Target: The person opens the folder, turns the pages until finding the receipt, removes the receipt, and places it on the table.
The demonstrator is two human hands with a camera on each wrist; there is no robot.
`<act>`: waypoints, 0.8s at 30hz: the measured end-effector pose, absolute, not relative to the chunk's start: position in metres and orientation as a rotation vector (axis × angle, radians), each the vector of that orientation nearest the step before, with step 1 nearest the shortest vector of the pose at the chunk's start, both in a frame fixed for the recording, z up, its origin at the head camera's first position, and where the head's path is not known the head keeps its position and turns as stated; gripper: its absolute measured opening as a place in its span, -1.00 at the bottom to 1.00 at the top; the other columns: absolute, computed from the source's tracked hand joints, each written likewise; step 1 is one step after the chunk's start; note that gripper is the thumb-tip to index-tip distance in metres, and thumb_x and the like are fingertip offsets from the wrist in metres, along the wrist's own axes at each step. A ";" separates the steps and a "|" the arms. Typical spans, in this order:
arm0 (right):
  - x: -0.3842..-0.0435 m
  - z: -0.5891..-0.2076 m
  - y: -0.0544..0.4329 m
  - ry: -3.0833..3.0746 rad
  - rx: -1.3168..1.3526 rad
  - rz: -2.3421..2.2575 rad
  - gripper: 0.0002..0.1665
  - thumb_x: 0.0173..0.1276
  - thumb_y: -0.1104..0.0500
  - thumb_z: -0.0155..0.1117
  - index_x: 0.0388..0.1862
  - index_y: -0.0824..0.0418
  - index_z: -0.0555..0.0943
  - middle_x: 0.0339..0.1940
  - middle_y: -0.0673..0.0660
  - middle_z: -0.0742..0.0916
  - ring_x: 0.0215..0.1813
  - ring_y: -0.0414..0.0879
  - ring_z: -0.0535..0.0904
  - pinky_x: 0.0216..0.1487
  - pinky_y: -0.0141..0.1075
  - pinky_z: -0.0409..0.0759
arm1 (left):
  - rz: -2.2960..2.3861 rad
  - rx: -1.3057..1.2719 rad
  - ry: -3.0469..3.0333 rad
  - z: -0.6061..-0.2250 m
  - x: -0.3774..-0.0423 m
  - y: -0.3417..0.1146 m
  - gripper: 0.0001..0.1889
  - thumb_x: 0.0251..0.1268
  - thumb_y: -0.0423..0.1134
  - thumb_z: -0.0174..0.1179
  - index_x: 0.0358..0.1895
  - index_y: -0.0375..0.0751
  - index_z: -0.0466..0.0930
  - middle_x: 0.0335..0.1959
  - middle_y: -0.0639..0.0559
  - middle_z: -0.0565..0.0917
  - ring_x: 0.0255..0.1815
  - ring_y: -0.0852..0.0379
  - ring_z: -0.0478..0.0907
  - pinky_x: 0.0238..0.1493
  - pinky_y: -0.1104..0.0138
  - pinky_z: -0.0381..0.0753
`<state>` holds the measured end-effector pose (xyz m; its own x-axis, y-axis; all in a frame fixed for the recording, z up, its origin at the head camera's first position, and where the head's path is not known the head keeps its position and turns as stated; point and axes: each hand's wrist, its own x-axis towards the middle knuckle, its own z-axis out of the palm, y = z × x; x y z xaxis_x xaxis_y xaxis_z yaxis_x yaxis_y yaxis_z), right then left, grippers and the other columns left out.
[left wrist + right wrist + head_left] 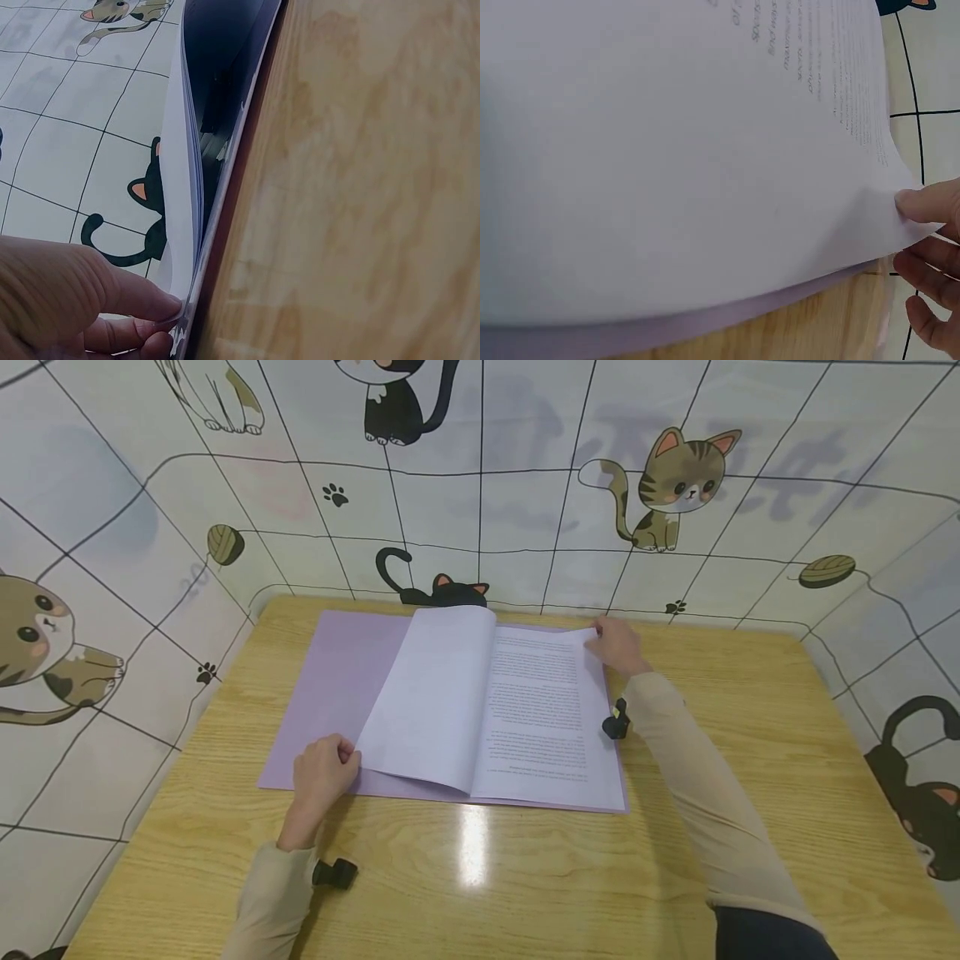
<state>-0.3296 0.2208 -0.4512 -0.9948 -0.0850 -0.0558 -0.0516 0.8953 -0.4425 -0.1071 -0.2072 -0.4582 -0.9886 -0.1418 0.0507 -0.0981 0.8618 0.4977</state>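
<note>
A purple folder [337,668] lies spread on the table with white sheets inside. The turned sheets [427,702] curve over its left part, their blank side up. To the right lies a printed page [536,718]. My left hand [324,774] pinches the lower left corner of the turned sheets; in the left wrist view, thumb and fingers [154,300] hold their edge, raised from the folder. At the upper right corner of the printed page, my right hand [618,646] pinches the paper. The right wrist view shows the thumb [926,204] on top and fingers beneath the bent corner.
The light wooden table [750,760] carries the folder near its back edge. Behind and at both sides stands a white wall covering [525,510] with a grid and cartoon cats. A small black device [336,873] sits at the left wrist, another [617,720] at the right.
</note>
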 end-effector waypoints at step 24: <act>-0.298 -0.408 0.236 2.325 -0.158 -1.276 -0.55 0.40 0.15 0.07 0.20 0.31 0.43 -0.10 0.20 0.67 -0.28 -0.07 0.60 -0.20 -0.14 0.54 | -0.843 0.230 -2.824 -0.454 -0.110 -0.201 -0.76 0.10 -0.25 0.14 -0.28 -0.39 0.62 -0.41 -0.20 0.64 -0.35 -0.14 0.55 -0.25 0.00 0.40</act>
<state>-0.2980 0.2365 -0.4075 -0.8781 -0.3217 -0.3541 0.1261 0.5584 -0.8199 -0.1102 -0.2009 -0.4538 -0.9709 -0.1997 0.1321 -0.0946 0.8266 0.5548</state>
